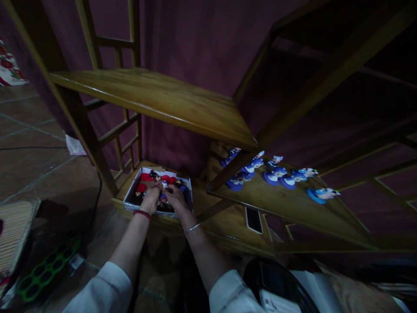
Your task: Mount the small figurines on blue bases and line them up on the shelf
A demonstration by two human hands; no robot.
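Both of my hands reach into a shallow white box (130,198) on the low wooden shelf. Several small figurines lie inside it, some with red parts and dark hair, such as the figurine (155,175) at the back. Between my fingers is a small blue-and-white figurine (164,184). My left hand (151,198), with a red bead bracelet at the wrist, closes on its left side. My right hand (176,198), wearing a silver bracelet, closes on it from the right. The figurine's lower part is hidden by my fingers.
Several blue and purple figurines (275,174) stand on the higher shelf at right. A phone (253,219) lies on the low shelf. An upper wooden shelf (156,95) and slanting posts frame the box. A green tray with round holes (45,271) lies on the floor at left.
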